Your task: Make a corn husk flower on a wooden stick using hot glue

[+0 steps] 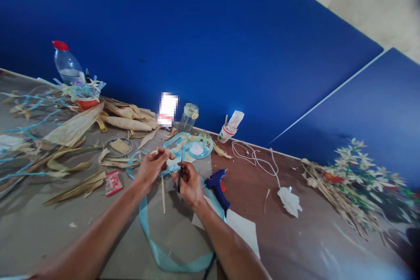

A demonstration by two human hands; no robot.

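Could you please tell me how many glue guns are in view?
1: the blue glue gun lies on the table, just to the right of the right hand. I see no other, though one could be hidden.

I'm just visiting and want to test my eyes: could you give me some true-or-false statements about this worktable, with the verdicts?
1. The right hand grips a dark tool. True.
2. The bottle has a green cap. False: its cap is red.
3. A light blue ribbon curves across the table. True.
4. The cup stands left of the lidded jar in this picture. False: it stands right of it.
5. The glue gun lies left of both hands. False: it lies to their right.
6. A small red packet lies beyond the left forearm, on its left side. True.
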